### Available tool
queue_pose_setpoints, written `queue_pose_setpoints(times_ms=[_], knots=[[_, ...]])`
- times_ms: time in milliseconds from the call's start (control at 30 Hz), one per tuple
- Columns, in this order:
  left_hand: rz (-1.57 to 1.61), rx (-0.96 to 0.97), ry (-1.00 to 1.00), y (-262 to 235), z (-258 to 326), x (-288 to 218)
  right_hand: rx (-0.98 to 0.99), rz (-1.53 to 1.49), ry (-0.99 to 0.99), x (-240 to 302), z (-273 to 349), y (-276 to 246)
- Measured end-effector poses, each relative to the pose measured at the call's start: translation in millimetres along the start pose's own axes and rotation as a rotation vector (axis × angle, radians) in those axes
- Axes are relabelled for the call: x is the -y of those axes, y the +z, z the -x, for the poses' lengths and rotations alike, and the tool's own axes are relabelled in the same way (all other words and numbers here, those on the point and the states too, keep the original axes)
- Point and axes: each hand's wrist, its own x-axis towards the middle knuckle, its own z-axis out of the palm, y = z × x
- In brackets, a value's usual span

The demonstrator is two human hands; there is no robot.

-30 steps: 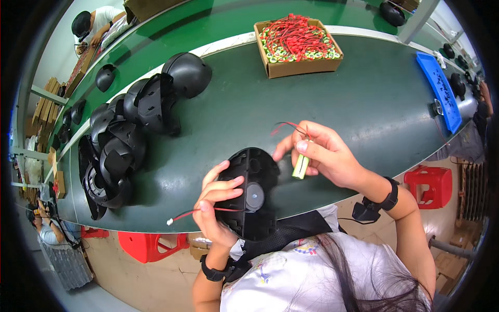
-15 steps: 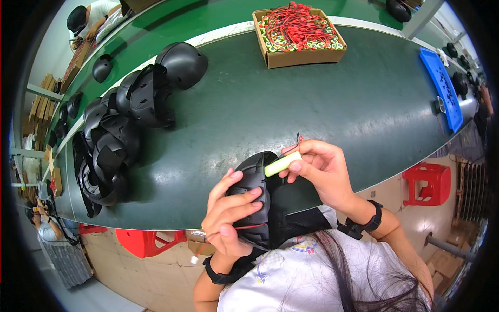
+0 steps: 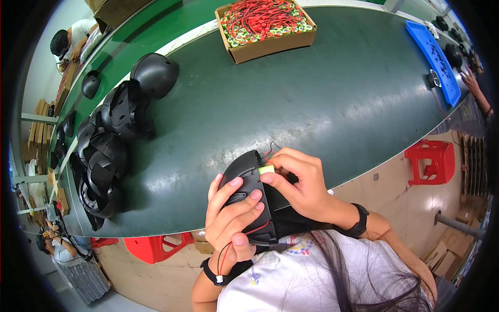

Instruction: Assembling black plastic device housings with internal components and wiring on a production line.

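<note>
A black curved plastic shell (image 3: pixel 243 170) is tilted up at the table's near edge, and my left hand (image 3: pixel 231 216) is wrapped around its outer side. From its lower part a red and black wire with a white plug (image 3: pixel 219 278) runs over my left palm to the wrist. My right hand (image 3: pixel 301 182) pinches a light green battery (image 3: pixel 266 169) between thumb and fingers at the shell's right rim. Only a short part of the battery shows; I cannot tell how far it sits inside. Its thin red and black leads rise above my right fingertips.
Several black shells (image 3: pixel 127 109) lie piled at the left. A cardboard box (image 3: pixel 273 49) of green batteries with red wires stands at the far side. A blue tray (image 3: pixel 422 44) with small black parts lies far right. Red stools (image 3: pixel 430 161) stand below the table. Other people work nearby.
My right hand has brought the battery left against the shell's rim, and less of it shows. The white plug has swung to my left wrist. The whole view has shifted slightly.
</note>
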Motion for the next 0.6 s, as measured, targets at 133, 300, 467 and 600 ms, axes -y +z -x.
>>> queue_pose_setpoints(times_ms=[133,300,467,600], knots=[[0.027,0.017,0.000,-2,-3,1,0.048,0.227,-0.109,5,-1,-9],[0.085,0.073,0.004,-10,-7,6,0.244,0.547,-0.222,23,-16,-49],[0.135,0.128,0.037,-13,-13,9,0.454,0.261,-0.386,-4,-41,-49],[0.148,0.143,0.043,-13,-14,10,0.530,0.005,-0.271,-12,-45,-44]])
